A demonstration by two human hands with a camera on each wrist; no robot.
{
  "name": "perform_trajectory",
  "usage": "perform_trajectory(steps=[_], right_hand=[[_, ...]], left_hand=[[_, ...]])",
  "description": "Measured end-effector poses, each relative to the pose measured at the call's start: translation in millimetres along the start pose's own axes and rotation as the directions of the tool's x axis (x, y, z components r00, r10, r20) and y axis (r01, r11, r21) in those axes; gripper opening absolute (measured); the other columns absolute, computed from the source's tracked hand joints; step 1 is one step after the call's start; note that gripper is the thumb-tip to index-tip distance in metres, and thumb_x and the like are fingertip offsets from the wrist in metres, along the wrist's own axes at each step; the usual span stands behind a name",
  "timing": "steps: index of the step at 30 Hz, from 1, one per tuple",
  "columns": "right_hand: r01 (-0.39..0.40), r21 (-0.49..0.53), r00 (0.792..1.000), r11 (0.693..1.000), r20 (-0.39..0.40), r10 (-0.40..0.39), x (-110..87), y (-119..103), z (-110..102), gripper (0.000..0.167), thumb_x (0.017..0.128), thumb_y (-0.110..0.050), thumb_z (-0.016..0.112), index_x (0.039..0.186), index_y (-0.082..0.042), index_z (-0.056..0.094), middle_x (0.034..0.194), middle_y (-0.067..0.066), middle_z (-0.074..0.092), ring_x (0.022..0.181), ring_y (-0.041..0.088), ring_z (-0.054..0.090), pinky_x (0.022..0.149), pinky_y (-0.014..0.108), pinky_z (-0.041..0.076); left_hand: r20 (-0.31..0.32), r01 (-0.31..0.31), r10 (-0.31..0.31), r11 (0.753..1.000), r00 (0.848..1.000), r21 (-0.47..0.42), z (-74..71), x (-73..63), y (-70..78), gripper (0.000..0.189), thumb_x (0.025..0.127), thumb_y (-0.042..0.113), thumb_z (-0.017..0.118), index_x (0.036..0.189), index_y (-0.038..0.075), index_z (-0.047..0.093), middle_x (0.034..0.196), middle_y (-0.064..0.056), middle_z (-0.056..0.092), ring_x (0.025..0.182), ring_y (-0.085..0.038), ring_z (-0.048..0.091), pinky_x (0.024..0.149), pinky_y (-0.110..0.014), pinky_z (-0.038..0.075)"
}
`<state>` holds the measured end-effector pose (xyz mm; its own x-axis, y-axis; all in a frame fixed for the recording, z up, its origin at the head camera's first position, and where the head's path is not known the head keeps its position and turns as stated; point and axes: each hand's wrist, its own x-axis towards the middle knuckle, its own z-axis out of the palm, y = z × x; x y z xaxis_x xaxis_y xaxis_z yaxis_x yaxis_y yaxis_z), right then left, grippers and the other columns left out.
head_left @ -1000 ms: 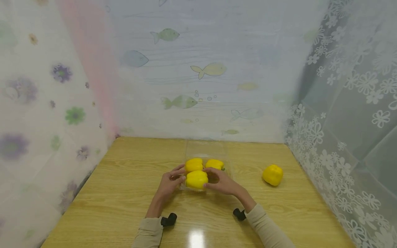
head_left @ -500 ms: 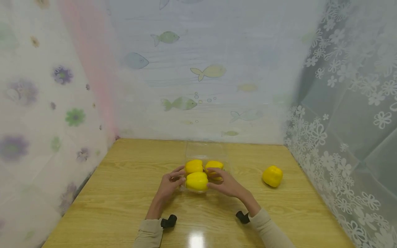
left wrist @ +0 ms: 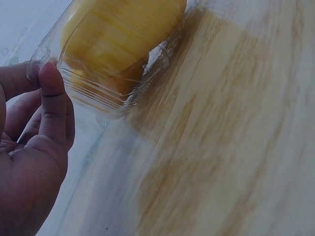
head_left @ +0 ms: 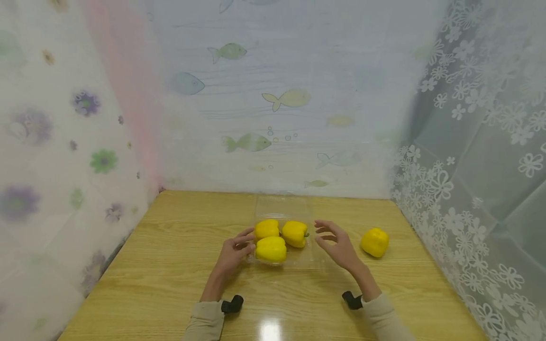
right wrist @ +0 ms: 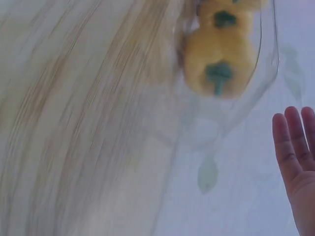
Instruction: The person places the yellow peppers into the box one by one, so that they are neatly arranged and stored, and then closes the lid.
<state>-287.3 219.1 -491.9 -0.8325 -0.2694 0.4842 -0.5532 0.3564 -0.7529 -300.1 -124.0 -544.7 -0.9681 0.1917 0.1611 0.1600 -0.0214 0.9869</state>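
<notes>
A clear plastic clamshell box (head_left: 304,258) stands mid-table with its lid (head_left: 283,207) folded back. Inside lie three yellow bell peppers: one at the front (head_left: 271,249), one behind it (head_left: 267,229) and one at the right (head_left: 295,234). My left hand (head_left: 233,252) is at the box's left side. In the left wrist view its thumb and finger pinch the box's rim (left wrist: 43,58). My right hand (head_left: 338,244) is just right of the box, holding nothing, its fingers straight in the right wrist view. Green stems (right wrist: 219,73) show on the peppers there.
Another yellow bell pepper (head_left: 375,242) lies on the wooden table (head_left: 179,284), right of my right hand. Patterned sheets (head_left: 281,118) rise behind the table and along both sides. A black wrist piece sits at each sleeve.
My right hand has let go of the front pepper and moved right, out past the box's side. My left hand stays at the box's left edge.
</notes>
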Motion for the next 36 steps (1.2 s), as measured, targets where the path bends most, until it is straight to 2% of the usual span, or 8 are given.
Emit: perform_trajectory(steps=[7, 11, 14, 17, 23, 26, 31, 36], right_hand=[[-0.015, -0.018, 0.986, 1.0, -0.164, 0.012, -11.1, 13, -31, 0.037, 0.098, -0.001, 0.064, 0.135, 0.0, 0.06, 0.124, 0.025, 0.063, 0.108, 0.038, 0.063, 0.092, 0.016, 0.05], [0.0, -0.008, 0.965, 1.0, -0.263, -0.003, -15.5, 15, -46, 0.034, 0.097, 0.005, 0.063, 0.131, 0.006, 0.061, 0.12, 0.029, 0.062, 0.108, 0.02, 0.064, 0.092, 0.014, 0.049], [0.006, -0.024, 0.947, 1.0, -0.322, -0.013, -18.7, 11, -56, 0.033, 0.095, 0.009, 0.063, 0.128, 0.01, 0.062, 0.118, 0.02, 0.065, 0.109, 0.011, 0.062, 0.094, 0.014, 0.048], [-0.038, -0.061, 0.932, 0.997, -0.362, 0.013, -22.7, 1, -63, 0.031, 0.095, 0.009, 0.063, 0.125, 0.012, 0.062, 0.118, 0.012, 0.067, 0.11, 0.009, 0.061, 0.098, 0.014, 0.045], [-0.206, -0.094, 0.887, 0.974, -0.438, 0.145, -29.9, 12, -77, 0.031, 0.097, 0.003, 0.063, 0.129, 0.006, 0.064, 0.128, 0.021, 0.064, 0.118, -0.002, 0.053, 0.106, 0.011, 0.035], [-0.263, -0.095, 0.861, 0.96, -0.472, 0.189, -32.1, 23, -85, 0.033, 0.097, -0.001, 0.066, 0.13, 0.001, 0.065, 0.133, 0.02, 0.062, 0.125, 0.008, 0.052, 0.114, 0.022, 0.034], [-0.361, -0.099, 0.836, 0.927, -0.475, 0.275, -37.9, 29, -98, 0.043, 0.095, -0.007, 0.069, 0.136, 0.001, 0.06, 0.145, 0.024, 0.051, 0.143, 0.04, 0.036, 0.117, 0.061, 0.026], [-0.509, -0.1, 0.804, 0.855, -0.41, 0.431, -44.3, 27, -108, 0.066, 0.093, -0.011, 0.069, 0.151, 0.003, 0.041, 0.16, 0.03, 0.025, 0.149, 0.05, 0.014, 0.113, 0.073, 0.019]], left_hand=[[0.0, 0.012, -0.012, 1.0, 1.0, -0.008, 0.3, 0.0, 1.2, 0.033, 0.096, 0.005, 0.069, 0.128, -0.007, 0.067, 0.154, -0.012, 0.049, 0.137, -0.039, 0.051, 0.086, -0.018, 0.052], [0.005, 0.025, -0.025, 1.0, 1.0, -0.015, 0.5, 0.6, 1.4, 0.034, 0.096, 0.005, 0.069, 0.129, -0.006, 0.067, 0.155, -0.012, 0.049, 0.136, -0.038, 0.052, 0.087, -0.019, 0.052], [0.007, 0.027, -0.027, 0.999, 1.0, -0.023, 0.9, 0.3, 2.5, 0.034, 0.096, 0.005, 0.069, 0.128, -0.007, 0.067, 0.155, -0.012, 0.048, 0.128, -0.038, 0.056, 0.084, -0.019, 0.052], [0.003, 0.032, -0.032, 0.999, 0.999, -0.024, 1.5, -0.6, 3.4, 0.034, 0.096, 0.004, 0.069, 0.127, -0.008, 0.067, 0.155, -0.013, 0.048, 0.118, -0.033, 0.058, 0.081, -0.019, 0.051], [-0.003, 0.039, -0.039, 0.999, 0.999, -0.002, 1.8, -1.5, 2.5, 0.033, 0.096, 0.004, 0.069, 0.126, -0.007, 0.067, 0.154, -0.011, 0.049, 0.109, -0.026, 0.06, 0.078, -0.019, 0.051], [-0.007, 0.037, -0.037, 0.999, 0.999, 0.002, 1.7, -1.5, 2.1, 0.033, 0.095, 0.005, 0.07, 0.127, -0.007, 0.068, 0.154, -0.011, 0.05, 0.106, -0.025, 0.061, 0.076, -0.019, 0.051], [-0.004, 0.036, -0.036, 0.999, 0.999, -0.004, 1.2, -1.5, 1.4, 0.033, 0.096, 0.005, 0.07, 0.127, -0.007, 0.067, 0.155, -0.012, 0.049, 0.106, -0.025, 0.061, 0.076, -0.019, 0.051], [0.006, 0.031, -0.031, 0.999, 0.999, -0.012, 1.3, -1.5, 1.5, 0.033, 0.096, 0.005, 0.069, 0.127, -0.007, 0.067, 0.155, -0.012, 0.048, 0.107, -0.027, 0.06, 0.075, -0.02, 0.051]])
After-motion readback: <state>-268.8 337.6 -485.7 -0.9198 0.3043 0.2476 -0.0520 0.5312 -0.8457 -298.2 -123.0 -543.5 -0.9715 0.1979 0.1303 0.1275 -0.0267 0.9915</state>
